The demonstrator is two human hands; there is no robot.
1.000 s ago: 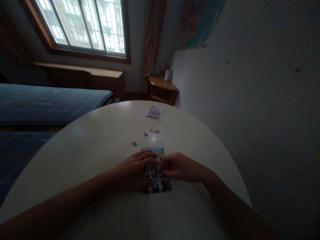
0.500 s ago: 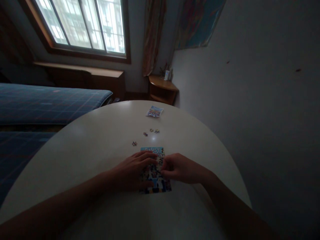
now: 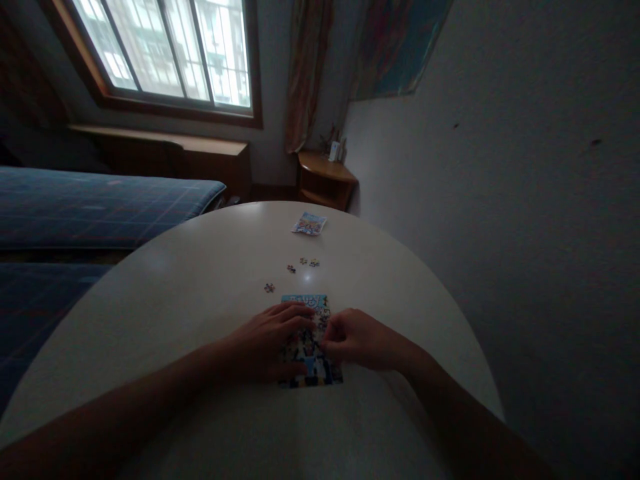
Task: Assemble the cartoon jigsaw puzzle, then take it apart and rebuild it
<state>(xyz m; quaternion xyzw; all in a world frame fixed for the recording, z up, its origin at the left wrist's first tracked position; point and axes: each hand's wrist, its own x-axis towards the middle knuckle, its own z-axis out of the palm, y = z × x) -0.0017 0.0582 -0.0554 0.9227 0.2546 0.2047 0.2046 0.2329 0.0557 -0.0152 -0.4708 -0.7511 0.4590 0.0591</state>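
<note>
Head view: four loose pieces (image 3: 314,263) apparently remain beyond the mostly assembled puzzle (image 3: 321,369), left hand (image 3: 270,338) spread over it, right hand (image 3: 361,339) curled, grip unclear.

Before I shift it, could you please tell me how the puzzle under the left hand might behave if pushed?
The puzzle would probably slide rather than tip, lying flat on the glossy table. It looks thin, so likely light. The loose pieces beyond it suggest it might separate at its joins.
</note>
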